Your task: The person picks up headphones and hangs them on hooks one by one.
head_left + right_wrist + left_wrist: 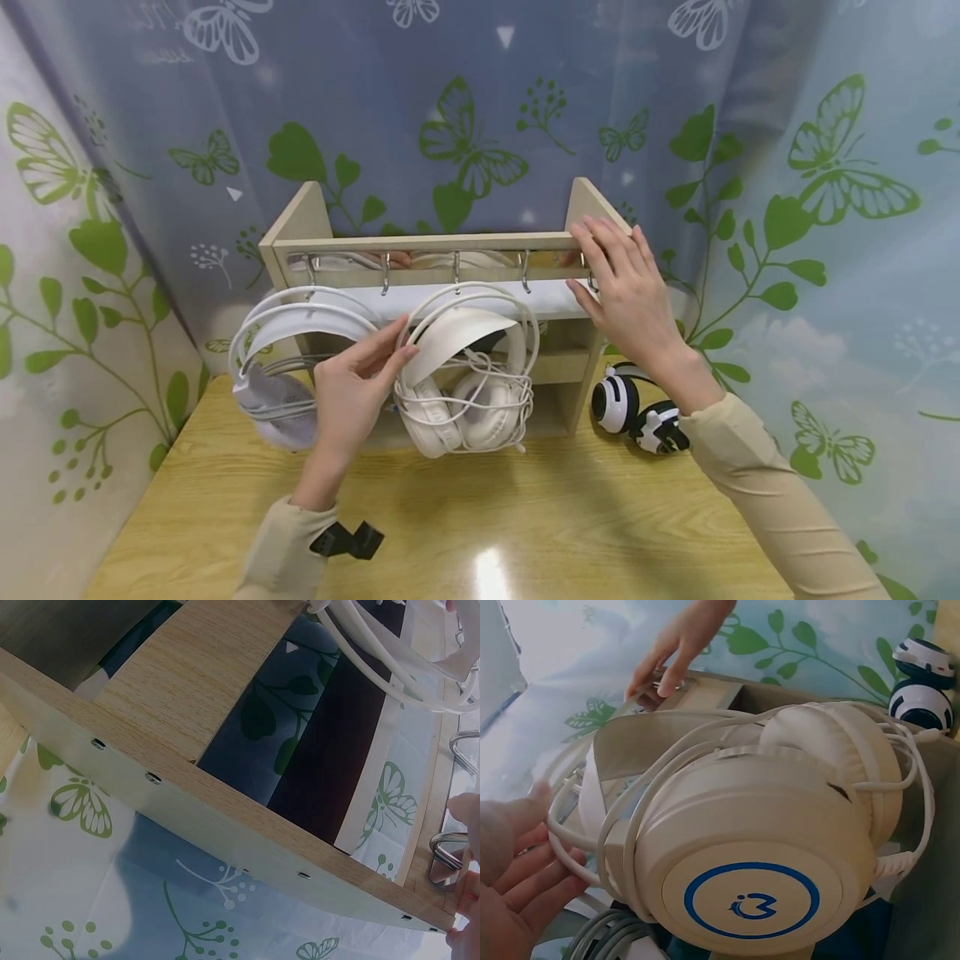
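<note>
A pair of white headphones [491,408], with its cable wound round the ear cups, hangs at the middle hook of a wooden rack [420,243]. My left hand [356,392] pinches the left side of its headband between thumb and fingers. Close up in the left wrist view, an ear cup [742,810] carries a blue ring and logo. My right hand [630,292] rests on the rack's upper right corner, fingers extended over the top edge and thumb lower at the front. Another pair of white headphones [283,425] hangs on the left, partly behind my left hand.
Several metal hooks [526,273] line the rack's mirrored front strip. Black-and-white headphones [618,404] lie on the wooden table [450,517] right of the rack. Patterned curtains [480,100] stand behind and at both sides.
</note>
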`<state>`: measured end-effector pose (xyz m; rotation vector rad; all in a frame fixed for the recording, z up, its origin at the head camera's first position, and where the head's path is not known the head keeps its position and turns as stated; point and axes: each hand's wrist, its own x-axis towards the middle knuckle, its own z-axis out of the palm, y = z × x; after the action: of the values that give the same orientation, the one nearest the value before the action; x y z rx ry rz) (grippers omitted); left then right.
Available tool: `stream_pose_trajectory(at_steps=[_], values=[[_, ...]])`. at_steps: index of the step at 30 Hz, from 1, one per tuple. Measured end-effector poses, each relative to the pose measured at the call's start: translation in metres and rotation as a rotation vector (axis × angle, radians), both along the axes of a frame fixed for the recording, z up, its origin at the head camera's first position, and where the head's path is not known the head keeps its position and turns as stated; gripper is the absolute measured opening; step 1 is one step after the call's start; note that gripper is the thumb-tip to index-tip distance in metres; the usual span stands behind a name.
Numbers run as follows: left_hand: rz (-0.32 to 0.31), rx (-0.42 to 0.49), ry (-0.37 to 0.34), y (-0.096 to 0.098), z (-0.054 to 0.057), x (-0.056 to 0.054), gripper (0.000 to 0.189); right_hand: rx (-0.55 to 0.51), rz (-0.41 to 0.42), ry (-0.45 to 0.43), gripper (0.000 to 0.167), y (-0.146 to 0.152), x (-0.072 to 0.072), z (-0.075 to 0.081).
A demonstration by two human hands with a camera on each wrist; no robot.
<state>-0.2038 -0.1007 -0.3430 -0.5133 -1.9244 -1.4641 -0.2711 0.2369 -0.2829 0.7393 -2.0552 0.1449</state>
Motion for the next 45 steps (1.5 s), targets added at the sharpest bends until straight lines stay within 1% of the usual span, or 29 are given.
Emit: stream_pose_trajectory(at_steps=[4, 8, 11, 13, 16, 21, 24, 27, 32, 34, 37, 39, 45], values=[[0.034, -0.01, 0.064, 0.003, -0.004, 0.0, 0.037, -0.006, 0.005, 0.004, 0.072, -0.001, 0.0, 0.0], [0.05, 0.022, 0.117, 0.005, -0.01, -0.003, 0.037, -0.005, 0.01, 0.007, 0.072, -0.002, -0.001, 0.0], [0.077, 0.036, 0.143, 0.008, -0.012, -0.005, 0.037, -0.005, 0.013, 0.008, 0.071, -0.002, 0.0, 0.001], [0.103, 0.029, 0.151, 0.009, -0.011, -0.005, 0.037, -0.008, 0.015, 0.009, 0.071, -0.002, 0.0, 0.001], [0.145, -0.005, 0.158, 0.01, -0.01, -0.004, 0.036, -0.005, 0.01, 0.006, 0.071, -0.001, 0.0, 0.001], [0.185, -0.048, 0.169, 0.011, -0.007, -0.001, 0.033, 0.0, 0.003, 0.001, 0.071, -0.001, 0.0, 0.001], [0.221, -0.076, 0.187, 0.011, -0.006, 0.0, 0.032, 0.003, 0.0, -0.001, 0.071, -0.001, 0.0, 0.0], [0.269, -0.119, 0.219, 0.012, -0.005, 0.0, 0.032, 0.007, -0.001, 0.001, 0.07, -0.001, 0.0, 0.0], [0.344, -0.19, 0.299, 0.014, -0.005, -0.003, 0.032, -0.001, 0.003, 0.009, 0.07, -0.001, 0.001, 0.0], [0.361, -0.203, 0.33, 0.014, -0.006, -0.005, 0.031, -0.006, 0.004, 0.012, 0.071, -0.002, 0.001, 0.0], [0.372, -0.225, 0.357, 0.014, -0.007, -0.008, 0.03, -0.003, 0.002, 0.011, 0.071, -0.002, 0.0, 0.0], [0.37, -0.241, 0.36, 0.014, -0.007, -0.009, 0.029, -0.001, 0.001, 0.008, 0.071, -0.001, 0.0, 0.0], [0.34, -0.271, 0.344, 0.013, -0.008, -0.009, 0.034, 0.001, -0.001, 0.001, 0.071, -0.001, 0.0, 0.0]])
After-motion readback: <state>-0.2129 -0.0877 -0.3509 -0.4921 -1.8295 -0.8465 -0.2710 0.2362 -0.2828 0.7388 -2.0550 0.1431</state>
